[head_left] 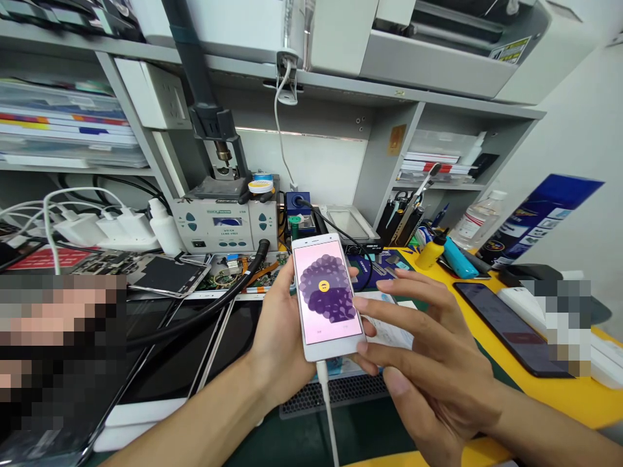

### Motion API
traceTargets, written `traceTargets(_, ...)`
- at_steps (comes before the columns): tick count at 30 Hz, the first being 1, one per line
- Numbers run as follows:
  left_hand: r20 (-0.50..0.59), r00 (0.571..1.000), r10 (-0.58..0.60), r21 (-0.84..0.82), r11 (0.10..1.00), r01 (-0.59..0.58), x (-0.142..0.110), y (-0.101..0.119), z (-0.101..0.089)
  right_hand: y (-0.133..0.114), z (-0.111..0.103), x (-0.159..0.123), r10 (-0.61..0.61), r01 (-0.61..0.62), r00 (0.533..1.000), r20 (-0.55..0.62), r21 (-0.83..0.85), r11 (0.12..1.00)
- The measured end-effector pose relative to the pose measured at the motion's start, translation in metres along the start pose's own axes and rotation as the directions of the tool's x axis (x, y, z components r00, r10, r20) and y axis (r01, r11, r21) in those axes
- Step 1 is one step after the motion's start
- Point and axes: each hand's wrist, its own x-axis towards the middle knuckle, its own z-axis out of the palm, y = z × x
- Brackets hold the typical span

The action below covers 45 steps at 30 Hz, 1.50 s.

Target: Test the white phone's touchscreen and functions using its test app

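A white smartphone [311,324] lies face up in my left hand [282,324], its screen lit pink with a dark purple, flower-like shape and a small yellow icon. My left fingers wrap round the back and sides of the phone. A white cable [325,395] is plugged into its lower edge and runs down out of view. My right hand [433,350] is beside the phone's right side with fingers spread and nothing held. Its fingertips are close to the phone's lower right edge; whether they touch it I cannot tell.
Behind the phone stands a grey soldering station [224,224] with a black hose [219,305] crossing leftward. Bare circuit boards [228,272] lie before it. A dark phone [511,327] rests on the yellow surface at right, near a yellow bottle [431,251] and a clear bottle [479,217].
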Motion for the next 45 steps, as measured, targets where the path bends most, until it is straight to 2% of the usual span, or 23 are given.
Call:
traceTargets(9, -0.019, 0.999, 0.026, -0.024, 0.999, -0.027, -0.001, -0.002, 0.003, 0.003, 0.004, -0.001, -0.005, 0.005, 1.000, -0.022, 0.026, 1.000)
traceTargets(21, -0.050, 0.997, 0.057, -0.057, 0.997, -0.060, 0.000, -0.006, 0.002, 0.007, 0.008, 0.001, -0.066, 0.063, 0.993, 0.101, 0.032, 0.997)
traceTargets(34, -0.055, 0.997, 0.052, -0.049, 0.997, -0.054, 0.000, -0.006, 0.003, 0.002, 0.007, -0.001, 0.001, -0.003, 1.000, 0.031, 0.069, 0.998)
traceTargets(41, -0.075, 0.996, 0.052, -0.025, 0.998, -0.054, -0.001, -0.007, 0.005, 0.007, 0.010, 0.001, -0.064, 0.059, 0.990, 0.124, 0.043, 0.997)
traceTargets(45, -0.034, 0.999, 0.032, -0.029, 0.999, -0.033, -0.001, -0.007, 0.002, 0.006, 0.009, 0.000, -0.042, 0.037, 0.995, 0.087, 0.059, 0.998)
